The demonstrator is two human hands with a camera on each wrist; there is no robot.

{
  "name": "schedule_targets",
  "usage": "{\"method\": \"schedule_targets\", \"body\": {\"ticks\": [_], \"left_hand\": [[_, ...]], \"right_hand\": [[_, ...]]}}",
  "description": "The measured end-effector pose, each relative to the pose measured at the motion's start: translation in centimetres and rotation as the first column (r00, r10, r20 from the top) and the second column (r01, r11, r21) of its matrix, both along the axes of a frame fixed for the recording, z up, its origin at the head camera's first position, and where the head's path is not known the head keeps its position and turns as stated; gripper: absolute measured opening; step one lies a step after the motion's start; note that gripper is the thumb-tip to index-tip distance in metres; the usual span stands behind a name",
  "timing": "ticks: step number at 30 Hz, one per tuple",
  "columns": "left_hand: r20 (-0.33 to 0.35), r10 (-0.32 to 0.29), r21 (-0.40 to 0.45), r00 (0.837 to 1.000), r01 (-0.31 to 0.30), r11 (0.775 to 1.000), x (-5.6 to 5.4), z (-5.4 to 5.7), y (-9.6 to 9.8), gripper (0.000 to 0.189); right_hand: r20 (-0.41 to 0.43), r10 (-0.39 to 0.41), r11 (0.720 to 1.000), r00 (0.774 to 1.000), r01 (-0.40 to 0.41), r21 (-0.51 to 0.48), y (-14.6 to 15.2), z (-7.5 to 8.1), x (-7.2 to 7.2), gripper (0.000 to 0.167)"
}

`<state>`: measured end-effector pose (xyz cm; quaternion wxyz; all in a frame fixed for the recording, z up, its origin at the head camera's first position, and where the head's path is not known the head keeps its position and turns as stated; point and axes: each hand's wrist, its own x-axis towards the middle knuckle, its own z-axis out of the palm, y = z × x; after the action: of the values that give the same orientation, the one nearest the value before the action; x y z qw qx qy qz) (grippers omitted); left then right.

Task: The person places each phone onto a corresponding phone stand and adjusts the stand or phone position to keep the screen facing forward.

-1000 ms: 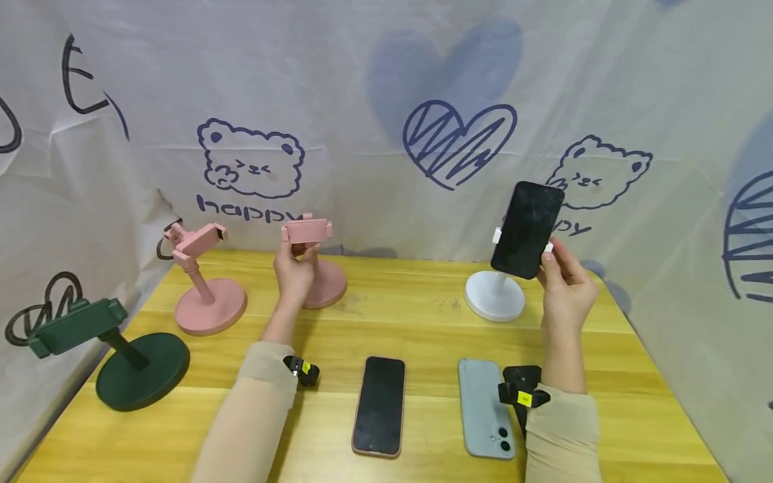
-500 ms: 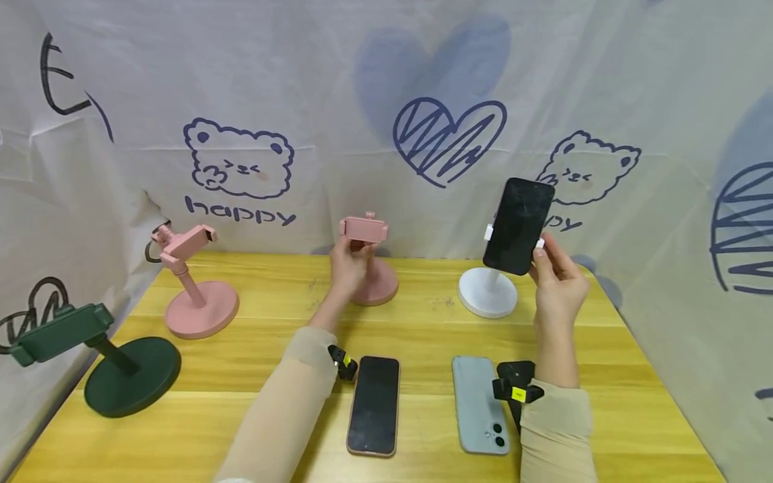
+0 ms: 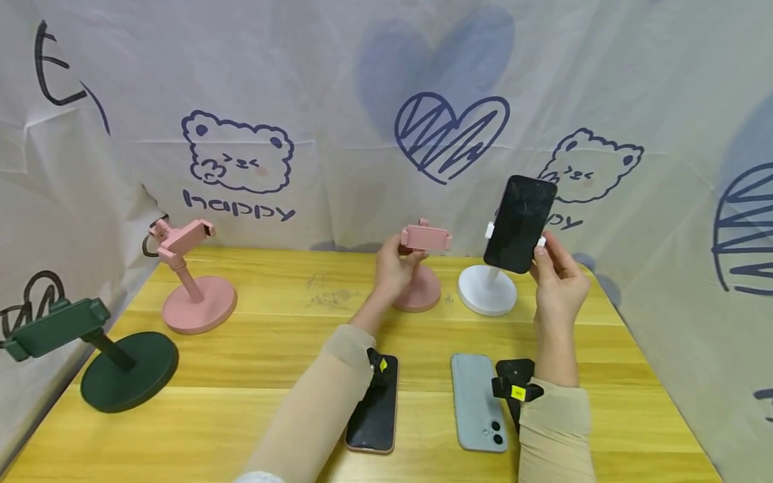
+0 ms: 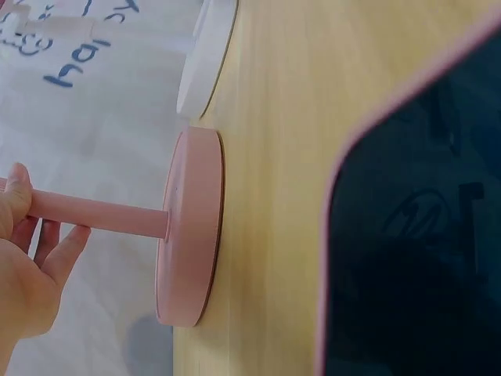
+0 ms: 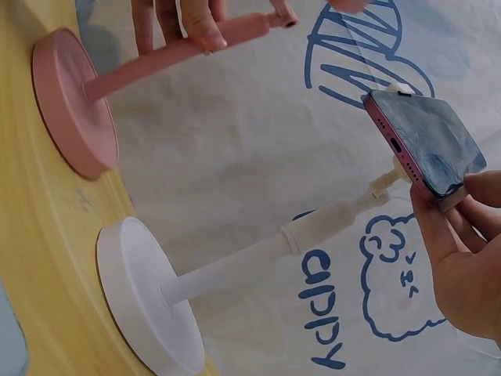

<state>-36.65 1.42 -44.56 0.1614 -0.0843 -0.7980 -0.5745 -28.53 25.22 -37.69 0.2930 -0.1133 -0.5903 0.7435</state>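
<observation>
Head cam high, facing forward-down over the table [image 3: 211, 402], wrist cams low and close in, facing the backdrop [image 5: 211, 164] (both rolled sideways), sharing pink stand base [image 4: 190, 251] and white stand base [image 5: 137, 290].

Even, diffuse light of moderate brightness covers the yellow wood-grain desk [image 3: 211, 416] and white printed fabric backdrop [image 3: 338, 67]; shadows are soft. Left wrist view: the black rectangular phone with pink rim [image 4: 415, 274] appears soft-edged. Right wrist view: pale reflections cover the glossy red-edged phone [image 5: 438, 141].

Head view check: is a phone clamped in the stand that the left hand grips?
No, the left hand grips a pink stand whose clamp shows a bare front with nothing mounted on it.
</observation>
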Motion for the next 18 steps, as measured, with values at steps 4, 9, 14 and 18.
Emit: {"method": "schedule_targets", "body": {"ticks": [4,9,14,18], "left_hand": [[0.02,-0.017,0.019,1.0,0.016,1.0,0.2,-0.1,0.6,0.026],[0.032,-0.03,0.014,0.999,0.029,0.999,0.3,-0.1,0.6,0.025],[0.053,-0.069,-0.004,0.996,0.07,0.998,0.3,0.3,0.4,0.024],[0.09,-0.08,-0.014,0.993,0.081,0.997,0.4,0.5,0.2,0.023]], "right_hand": [[0.007,-0.003,1.0,1.0,0.003,-0.001,-0.1,0.1,0.0,0.033],[0.014,-0.022,0.999,1.0,0.022,0.034,-0.2,0.3,0.2,0.033],[-0.089,-0.133,0.966,0.987,0.149,0.21,-0.6,0.9,0.8,0.036],[-0.26,-0.169,0.918,0.951,0.248,0.31,-2.2,1.9,1.8,0.037]]}}
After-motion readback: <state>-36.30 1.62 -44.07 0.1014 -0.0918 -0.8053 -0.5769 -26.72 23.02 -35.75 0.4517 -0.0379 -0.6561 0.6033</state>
